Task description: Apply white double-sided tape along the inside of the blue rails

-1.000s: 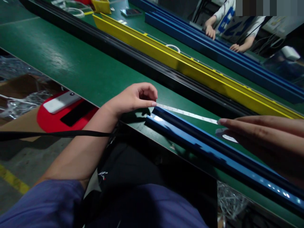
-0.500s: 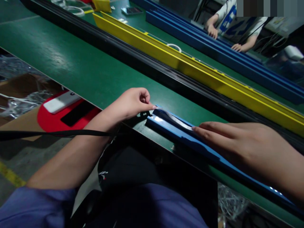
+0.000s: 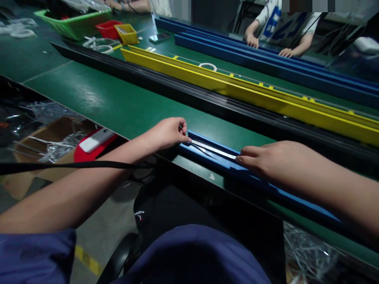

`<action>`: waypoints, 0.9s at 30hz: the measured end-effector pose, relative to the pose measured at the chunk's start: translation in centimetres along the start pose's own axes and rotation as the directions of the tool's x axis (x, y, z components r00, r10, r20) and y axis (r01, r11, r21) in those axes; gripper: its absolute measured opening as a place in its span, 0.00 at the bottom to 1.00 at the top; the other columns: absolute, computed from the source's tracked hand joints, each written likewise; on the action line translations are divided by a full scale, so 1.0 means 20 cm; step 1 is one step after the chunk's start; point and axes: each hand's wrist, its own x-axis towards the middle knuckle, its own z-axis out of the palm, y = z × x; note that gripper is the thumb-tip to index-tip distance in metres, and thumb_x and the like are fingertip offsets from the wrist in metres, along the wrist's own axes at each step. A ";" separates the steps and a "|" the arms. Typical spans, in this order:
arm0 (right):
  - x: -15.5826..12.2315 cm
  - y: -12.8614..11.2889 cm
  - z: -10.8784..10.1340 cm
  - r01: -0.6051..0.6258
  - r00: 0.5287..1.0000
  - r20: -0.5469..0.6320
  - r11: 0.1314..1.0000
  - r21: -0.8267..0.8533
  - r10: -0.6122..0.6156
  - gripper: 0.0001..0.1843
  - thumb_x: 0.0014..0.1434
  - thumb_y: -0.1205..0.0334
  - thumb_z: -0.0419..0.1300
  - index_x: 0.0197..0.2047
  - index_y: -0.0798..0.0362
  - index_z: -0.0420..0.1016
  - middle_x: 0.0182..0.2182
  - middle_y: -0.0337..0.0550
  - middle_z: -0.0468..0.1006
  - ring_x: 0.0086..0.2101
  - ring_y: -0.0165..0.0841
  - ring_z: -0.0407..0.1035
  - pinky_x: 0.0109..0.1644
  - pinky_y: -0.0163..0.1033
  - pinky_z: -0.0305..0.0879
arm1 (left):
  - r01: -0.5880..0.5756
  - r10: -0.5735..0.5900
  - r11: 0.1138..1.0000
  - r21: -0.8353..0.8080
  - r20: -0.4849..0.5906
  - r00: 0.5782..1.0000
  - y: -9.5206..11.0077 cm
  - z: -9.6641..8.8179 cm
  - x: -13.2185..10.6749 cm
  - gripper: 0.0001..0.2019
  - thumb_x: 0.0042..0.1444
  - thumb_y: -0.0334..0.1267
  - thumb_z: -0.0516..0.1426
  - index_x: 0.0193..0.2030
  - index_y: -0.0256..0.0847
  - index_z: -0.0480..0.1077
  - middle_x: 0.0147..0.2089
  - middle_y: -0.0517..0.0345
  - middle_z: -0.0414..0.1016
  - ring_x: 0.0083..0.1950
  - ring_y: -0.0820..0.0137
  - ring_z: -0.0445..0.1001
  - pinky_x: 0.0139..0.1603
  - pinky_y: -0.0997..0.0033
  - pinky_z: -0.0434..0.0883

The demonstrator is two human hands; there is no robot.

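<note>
A thin white strip (image 3: 213,149) is stretched straight between my two hands, just over a long blue channel-shaped profile (image 3: 204,157) at the table's near edge. My left hand (image 3: 174,132) pinches the strip's left end between thumb and forefinger, by the end of the profile. Further right, my right hand (image 3: 266,157) grips the other part of the strip with its fingertips and thumb. The right hand and forearm cover part of the profile. Whether the strip touches the channel floor I cannot tell.
Beyond my hands lie a long black profile (image 3: 177,88), a yellow profile (image 3: 207,81) and blue profiles (image 3: 237,51). A green basket (image 3: 77,25), a red bin (image 3: 109,29) and a yellow bin (image 3: 128,34) stand at the back left. A co-worker's hands (image 3: 286,52) rest across the table.
The strip, curved before, is now pulled straight between my hands. My right fingers have closed together more. The view has tilted up, bringing the basket and bins into sight.
</note>
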 end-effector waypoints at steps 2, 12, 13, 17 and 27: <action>0.00 -0.01 0.00 -0.024 0.993 0.112 1.000 -0.018 0.026 0.17 0.61 0.78 0.60 0.47 0.50 0.82 0.39 0.40 0.78 0.25 0.25 0.67 0.29 0.33 0.50 | 0.037 -0.038 0.998 0.050 0.015 0.999 0.02 0.00 0.02 0.17 0.44 0.44 0.73 0.30 0.43 0.69 0.25 0.61 0.74 0.25 0.71 0.68 0.26 0.70 0.58; 0.04 -0.08 -0.03 -0.213 0.916 0.342 0.977 -0.028 0.210 0.17 0.69 0.70 0.56 0.56 0.52 0.81 0.40 0.50 0.81 0.35 0.40 0.77 0.35 0.36 0.64 | 0.249 -0.255 0.906 0.342 -0.027 0.966 0.19 0.03 0.02 0.23 0.45 0.46 0.73 0.44 0.42 0.72 0.32 0.61 0.77 0.34 0.66 0.74 0.33 0.69 0.63; 0.04 -0.09 -0.03 -0.212 0.921 0.328 0.977 -0.025 0.208 0.17 0.69 0.70 0.56 0.56 0.52 0.81 0.41 0.50 0.81 0.36 0.41 0.78 0.36 0.36 0.66 | 0.262 -0.264 0.910 0.321 -0.040 0.964 0.20 0.03 0.01 0.27 0.46 0.45 0.73 0.50 0.41 0.72 0.34 0.60 0.78 0.35 0.65 0.75 0.34 0.69 0.64; 0.02 -0.10 -0.01 -0.227 0.932 0.289 0.974 -0.009 0.219 0.16 0.69 0.70 0.56 0.54 0.54 0.81 0.42 0.52 0.81 0.39 0.45 0.79 0.39 0.39 0.70 | 0.254 -0.242 0.922 0.293 -0.076 0.967 0.22 0.04 0.01 0.41 0.48 0.42 0.72 0.69 0.39 0.67 0.38 0.58 0.81 0.38 0.64 0.78 0.38 0.70 0.68; -0.03 -0.14 -0.03 -0.299 0.919 0.277 0.954 0.020 0.282 0.18 0.68 0.73 0.53 0.52 0.55 0.82 0.45 0.55 0.81 0.43 0.50 0.80 0.44 0.48 0.77 | 0.288 -0.273 0.896 0.338 -0.091 0.958 0.20 0.09 0.04 0.31 0.48 0.41 0.72 0.61 0.39 0.78 0.36 0.56 0.81 0.35 0.64 0.77 0.37 0.68 0.69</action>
